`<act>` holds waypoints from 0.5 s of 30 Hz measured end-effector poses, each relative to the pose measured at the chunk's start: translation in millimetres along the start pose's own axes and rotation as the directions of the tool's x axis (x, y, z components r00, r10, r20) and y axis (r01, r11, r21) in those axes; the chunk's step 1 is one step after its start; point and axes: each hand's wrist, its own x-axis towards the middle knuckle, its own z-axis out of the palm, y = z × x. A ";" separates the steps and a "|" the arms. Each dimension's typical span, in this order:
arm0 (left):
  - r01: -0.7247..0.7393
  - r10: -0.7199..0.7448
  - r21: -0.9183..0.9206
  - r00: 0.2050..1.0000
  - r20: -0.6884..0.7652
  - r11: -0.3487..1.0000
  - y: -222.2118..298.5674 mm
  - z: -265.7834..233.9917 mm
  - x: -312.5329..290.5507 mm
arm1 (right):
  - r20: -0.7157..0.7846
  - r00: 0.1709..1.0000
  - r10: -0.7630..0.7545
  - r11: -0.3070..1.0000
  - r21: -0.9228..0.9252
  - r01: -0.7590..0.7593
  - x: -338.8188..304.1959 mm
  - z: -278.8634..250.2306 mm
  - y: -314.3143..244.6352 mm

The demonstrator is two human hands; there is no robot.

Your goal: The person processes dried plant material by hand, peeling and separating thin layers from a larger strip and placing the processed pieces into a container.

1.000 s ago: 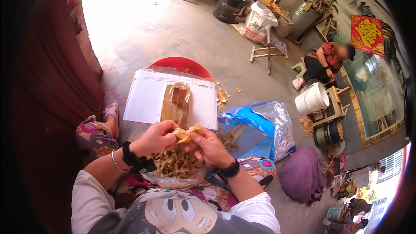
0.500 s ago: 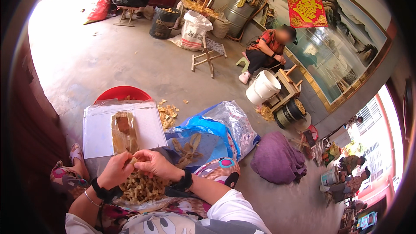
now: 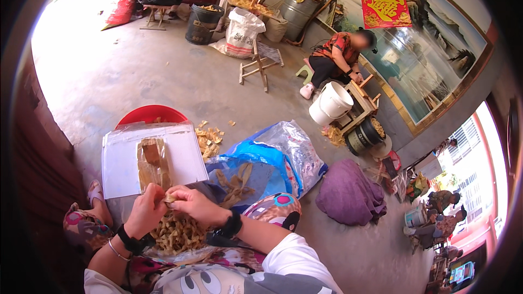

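Observation:
My left hand (image 3: 145,212) and my right hand (image 3: 195,206) meet above my lap, fingertips pinched together. Between them is a small folded, pale yellow strip (image 3: 169,199), held from both sides; the fingers cover part of it. Right below, a heap of similar yellow-brown folded pieces (image 3: 177,235) fills my lap on a plastic sheet. Just beyond my fingers a white board (image 3: 121,159) carries a flat brown bundle (image 3: 153,170) in clear plastic. Flat, brownish leaf-like strips (image 3: 238,185) lie to the right on blue plastic.
A red basin (image 3: 143,114) shows behind the board, with yellow scraps (image 3: 209,140) beside it. To the right are a blue-and-clear plastic bag (image 3: 283,166) and a purple cloth bundle (image 3: 351,193). Farther off, a person (image 3: 340,54) sits by a white bucket (image 3: 331,103); others sit beyond.
The fingertips have shifted slightly, and more of the folded strip shows between them. The whole view has moved a little. The seated person by the white bucket leans differently.

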 end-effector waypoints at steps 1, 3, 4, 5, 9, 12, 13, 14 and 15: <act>-0.086 0.086 0.123 0.996 0.007 0.989 1.5 -4.0 0.2 | 0.096 0.986 0.134 0.957 0.244 -0.154 -1.4 1.4 -9.5; -0.214 0.208 0.371 0.976 0.058 0.904 6.3 -13.8 0.2 | 0.221 0.962 0.158 0.863 0.443 -0.243 -4.5 1.1 -25.2; -0.275 0.278 0.394 0.959 0.052 0.877 12.8 -11.4 -0.8 | 0.211 0.965 0.156 0.855 0.461 -0.239 -4.7 -3.3 -14.5; -0.329 0.344 0.428 0.938 0.045 0.842 17.6 -6.6 1.8 | 0.214 0.965 0.150 0.848 0.475 -0.237 -0.2 -7.4 -3.3; -0.202 0.169 0.221 0.973 0.159 0.954 21.7 -10.0 -6.2 | 0.081 0.982 0.170 0.930 0.317 -0.188 0.4 -8.8 -3.8; -0.085 0.067 0.163 0.991 0.112 0.983 20.5 -13.0 -5.2 | 0.091 0.969 0.231 0.953 0.181 -0.244 -1.8 -0.7 -22.6; -0.048 0.028 0.155 0.991 0.128 0.987 21.1 -15.5 -4.9 | 0.088 0.963 0.254 0.958 0.116 -0.263 -2.6 -2.1 -25.4; -0.024 -0.009 0.216 0.988 0.152 0.976 12.2 -15.8 -5.0 | 0.091 0.963 0.255 0.962 0.079 -0.263 -3.2 -2.3 -29.1; 0.112 -0.123 0.069 0.977 0.176 0.991 10.1 -19.4 -5.3 | 0.089 0.958 0.272 0.960 0.045 -0.276 -3.4 -4.3 -34.7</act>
